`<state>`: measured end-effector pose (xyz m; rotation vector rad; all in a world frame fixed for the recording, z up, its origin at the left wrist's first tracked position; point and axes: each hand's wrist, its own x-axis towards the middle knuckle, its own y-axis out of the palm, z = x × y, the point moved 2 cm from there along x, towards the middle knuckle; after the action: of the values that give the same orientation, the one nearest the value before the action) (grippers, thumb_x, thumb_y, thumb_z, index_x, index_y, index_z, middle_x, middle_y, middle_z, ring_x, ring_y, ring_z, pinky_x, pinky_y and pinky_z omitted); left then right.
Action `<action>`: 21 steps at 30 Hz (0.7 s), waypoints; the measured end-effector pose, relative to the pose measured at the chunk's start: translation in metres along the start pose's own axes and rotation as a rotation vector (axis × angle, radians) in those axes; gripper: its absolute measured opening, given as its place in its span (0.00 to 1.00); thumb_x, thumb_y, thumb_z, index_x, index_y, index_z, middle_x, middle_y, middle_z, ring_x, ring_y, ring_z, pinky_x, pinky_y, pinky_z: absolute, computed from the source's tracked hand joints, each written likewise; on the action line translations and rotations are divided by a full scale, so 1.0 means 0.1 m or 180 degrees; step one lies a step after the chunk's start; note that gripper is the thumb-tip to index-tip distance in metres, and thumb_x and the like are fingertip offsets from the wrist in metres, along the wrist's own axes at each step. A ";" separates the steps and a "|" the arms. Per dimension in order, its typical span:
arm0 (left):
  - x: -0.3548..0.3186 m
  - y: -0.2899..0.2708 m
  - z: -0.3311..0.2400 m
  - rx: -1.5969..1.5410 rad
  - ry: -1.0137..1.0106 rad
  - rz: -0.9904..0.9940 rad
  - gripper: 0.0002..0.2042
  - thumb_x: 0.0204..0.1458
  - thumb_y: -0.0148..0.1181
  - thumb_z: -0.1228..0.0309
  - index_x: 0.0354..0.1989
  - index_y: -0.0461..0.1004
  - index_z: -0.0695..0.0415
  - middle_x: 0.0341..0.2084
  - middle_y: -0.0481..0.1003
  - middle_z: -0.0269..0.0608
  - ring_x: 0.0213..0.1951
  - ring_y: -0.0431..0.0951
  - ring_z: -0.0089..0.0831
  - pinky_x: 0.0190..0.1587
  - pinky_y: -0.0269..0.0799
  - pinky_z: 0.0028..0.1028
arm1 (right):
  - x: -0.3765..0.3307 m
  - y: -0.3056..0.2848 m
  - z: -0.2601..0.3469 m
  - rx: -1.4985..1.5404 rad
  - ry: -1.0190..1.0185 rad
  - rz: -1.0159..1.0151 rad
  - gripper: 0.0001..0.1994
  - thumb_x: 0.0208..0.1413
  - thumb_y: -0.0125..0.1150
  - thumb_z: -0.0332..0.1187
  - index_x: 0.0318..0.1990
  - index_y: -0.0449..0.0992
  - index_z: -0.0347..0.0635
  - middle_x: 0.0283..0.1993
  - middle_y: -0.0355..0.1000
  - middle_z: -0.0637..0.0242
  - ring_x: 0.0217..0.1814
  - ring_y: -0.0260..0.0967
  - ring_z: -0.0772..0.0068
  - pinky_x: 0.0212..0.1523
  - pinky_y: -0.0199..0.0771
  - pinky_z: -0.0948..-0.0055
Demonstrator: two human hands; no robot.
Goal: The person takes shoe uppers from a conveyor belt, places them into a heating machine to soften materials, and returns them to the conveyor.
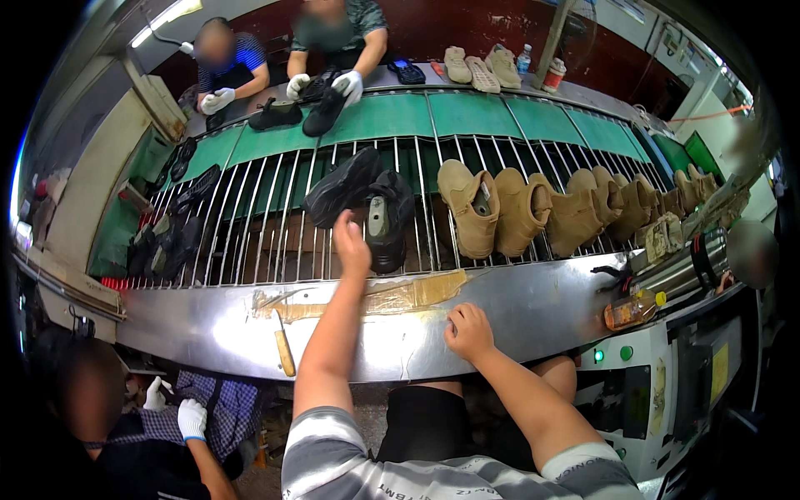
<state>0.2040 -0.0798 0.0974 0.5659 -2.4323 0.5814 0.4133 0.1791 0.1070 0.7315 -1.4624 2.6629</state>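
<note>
My left hand [352,247] reaches over the metal rack with its fingers stretched out, by a pair of black shoes. One black shoe [343,185] lies tilted at the fingertips; whether they touch it is unclear. The other black shoe [389,223] stands just right of the hand, its grey insole showing. My right hand [469,331] rests closed on the steel ledge [533,304]; what it holds, if anything, is hidden. A knife with a wooden handle [284,348] lies on the ledge left of my left forearm, below a strip of brown tape [392,298].
Tan boots [468,208] line the rack's right side; more black shoes [171,246] lie left. Beyond runs a green belt [467,115], where two people in white gloves handle shoes. A bottle [635,310] and a steel flask [679,268] lie right. Another gloved person sits lower left.
</note>
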 end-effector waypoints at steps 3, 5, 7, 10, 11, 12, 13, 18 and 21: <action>0.45 -0.14 0.16 0.2550 0.1144 0.0704 0.24 0.52 0.55 0.69 0.59 0.65 0.58 0.58 0.64 0.55 0.63 0.60 0.52 0.66 0.51 0.47 | -0.03 0.01 0.02 0.0107 0.0008 -0.0043 0.07 0.41 0.57 0.30 0.30 0.72 0.41 0.37 0.69 0.58 0.43 0.67 0.53 0.46 0.67 0.58; 0.66 -0.10 0.43 0.3595 0.1411 0.1057 0.29 0.49 0.57 0.69 0.63 0.63 0.52 0.64 0.58 0.54 0.67 0.54 0.51 0.68 0.45 0.51 | 0.02 -0.02 0.03 0.0174 -0.0023 0.0002 0.07 0.40 0.57 0.30 0.30 0.72 0.41 0.36 0.69 0.58 0.43 0.67 0.53 0.46 0.68 0.57; 0.83 0.02 0.63 0.4185 0.1297 0.1801 0.32 0.53 0.55 0.65 0.69 0.54 0.44 0.68 0.51 0.52 0.69 0.49 0.52 0.69 0.40 0.54 | 0.01 -0.02 0.02 0.0229 0.0008 0.0020 0.07 0.40 0.57 0.29 0.29 0.72 0.41 0.36 0.69 0.58 0.42 0.67 0.52 0.45 0.68 0.57; 0.95 0.26 0.75 0.4794 0.1287 0.2154 0.31 0.58 0.49 0.65 0.70 0.49 0.38 0.68 0.51 0.50 0.64 0.56 0.52 0.62 0.52 0.53 | 0.00 -0.05 0.00 0.0279 0.0037 0.0019 0.07 0.39 0.57 0.29 0.29 0.72 0.41 0.35 0.69 0.58 0.42 0.67 0.52 0.43 0.68 0.56; 0.99 0.29 0.72 0.4914 0.1210 0.2155 0.32 0.57 0.50 0.65 0.70 0.49 0.36 0.67 0.53 0.51 0.60 0.61 0.49 0.57 0.57 0.48 | 0.01 -0.05 -0.01 0.0304 0.0035 0.0020 0.07 0.39 0.58 0.29 0.29 0.72 0.41 0.35 0.69 0.58 0.41 0.67 0.52 0.43 0.68 0.56; 1.01 0.32 0.64 0.4933 0.1125 0.2252 0.32 0.57 0.51 0.66 0.71 0.49 0.35 0.66 0.55 0.51 0.59 0.61 0.48 0.57 0.58 0.48 | 0.01 -0.06 -0.03 0.0292 0.0015 -0.0047 0.06 0.39 0.58 0.29 0.28 0.72 0.41 0.35 0.68 0.58 0.41 0.67 0.52 0.43 0.68 0.56; 1.05 0.35 0.54 0.4954 0.1035 0.2348 0.33 0.56 0.52 0.66 0.71 0.49 0.35 0.64 0.56 0.51 0.59 0.62 0.48 0.56 0.58 0.47 | 0.01 -0.08 -0.05 0.0280 -0.0007 -0.0111 0.06 0.39 0.58 0.29 0.28 0.72 0.41 0.34 0.68 0.58 0.41 0.66 0.52 0.42 0.68 0.56; 1.43 0.08 -0.09 0.4362 -0.0558 0.2577 0.45 0.38 0.69 0.57 0.70 0.53 0.35 0.57 0.66 0.46 0.60 0.65 0.46 0.58 0.61 0.45 | -0.01 -0.12 -0.07 0.0285 -0.0041 -0.0159 0.05 0.39 0.58 0.29 0.26 0.71 0.42 0.32 0.67 0.59 0.39 0.66 0.53 0.41 0.68 0.56; 1.68 -0.69 0.31 0.2952 -0.1734 0.2147 0.40 0.30 0.67 0.57 0.61 0.69 0.46 0.53 0.73 0.52 0.54 0.74 0.47 0.54 0.70 0.42 | -0.01 -0.06 0.01 0.0338 -0.0157 -0.0170 0.05 0.39 0.57 0.30 0.26 0.71 0.42 0.32 0.67 0.60 0.39 0.66 0.54 0.40 0.68 0.56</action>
<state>0.0996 -0.1961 0.1956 0.2194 -2.7309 2.1253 0.4158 0.1823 0.1122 0.8365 -1.3002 2.7183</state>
